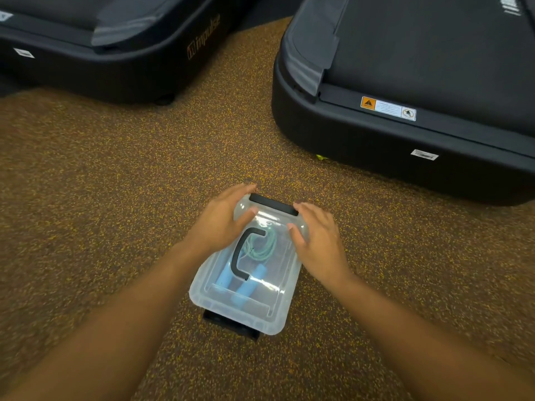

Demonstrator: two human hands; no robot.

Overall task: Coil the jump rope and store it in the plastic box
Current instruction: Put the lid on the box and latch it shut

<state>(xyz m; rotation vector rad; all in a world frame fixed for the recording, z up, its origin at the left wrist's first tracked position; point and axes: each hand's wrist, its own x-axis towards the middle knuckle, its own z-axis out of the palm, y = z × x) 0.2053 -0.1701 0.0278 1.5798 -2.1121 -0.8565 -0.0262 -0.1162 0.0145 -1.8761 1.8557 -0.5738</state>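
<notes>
A clear plastic box [249,285] sits on the speckled brown floor [101,198]. Its see-through lid [272,287] is on top, and the lid has a black handle [243,256] in the middle. The jump rope [262,244] is inside the box. You can see it through the lid. Its green cord is coiled up at the far end, and its two light blue grips [246,285] lie side by side at the near end.

Both hands rest on the far end of the lid. The left hand [224,219] lies on the left corner with its fingers straight and flat, and its thumb is on top of the lid. The right hand [317,238] lies on the right corner, also with flat, spread fingers. Neither hand grips anything. They just press on the lid.

A black latch [273,204] shows at the far edge of the box, between the fingertips. Another black latch [228,324] sticks out under the near edge.

Two big black treadmills stand farther away on the floor, one on the left [115,62] and one on the right [419,111].
</notes>
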